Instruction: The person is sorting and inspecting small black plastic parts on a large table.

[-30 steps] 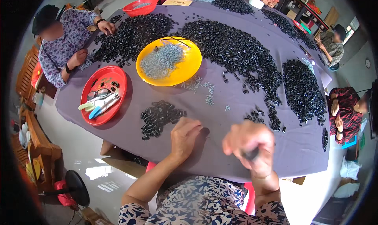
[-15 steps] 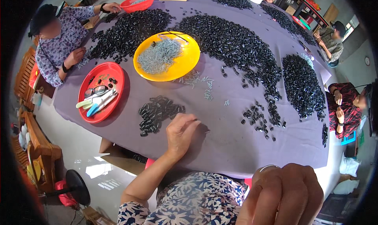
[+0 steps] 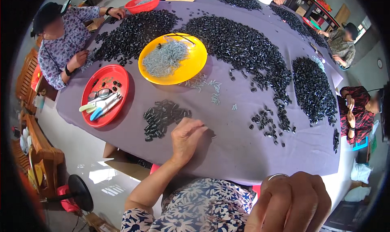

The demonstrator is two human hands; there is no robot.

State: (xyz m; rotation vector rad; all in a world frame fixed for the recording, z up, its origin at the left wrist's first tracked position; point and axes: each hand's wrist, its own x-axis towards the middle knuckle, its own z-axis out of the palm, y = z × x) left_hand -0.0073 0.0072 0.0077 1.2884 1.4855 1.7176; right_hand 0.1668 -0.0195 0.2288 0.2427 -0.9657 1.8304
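Observation:
My left hand (image 3: 187,138) hovers over the cloth just right of a small heap of dark cylindrical pieces (image 3: 162,116). Its thumb and fingers are drawn together in a pinch; whatever lies between the tips is too small to tell. One tiny pale pin (image 3: 213,137) is on the cloth beside the fingertips. Close to the camera at the lower right, my right hand (image 3: 294,199), with a ring on it, is curled closed, and its fingertips are hidden. Beyond the heap a yellow plate (image 3: 197,63) bears a pile of clear pins (image 3: 165,58), with more pins (image 3: 215,96) scattered beside it.
A red tray (image 3: 126,86) with glasses and knives sits at the left. Large mounds of black pieces (image 3: 239,41) spread over the purple tablecloth (image 3: 227,159), with another mound (image 3: 313,90) to the right. Co-workers sit at the left (image 3: 67,37) and right (image 3: 357,110).
My hands have barely moved. The left co-worker's far hand has lowered toward the black pieces. At the far right, a person's hands have come apart, one reaching to the table.

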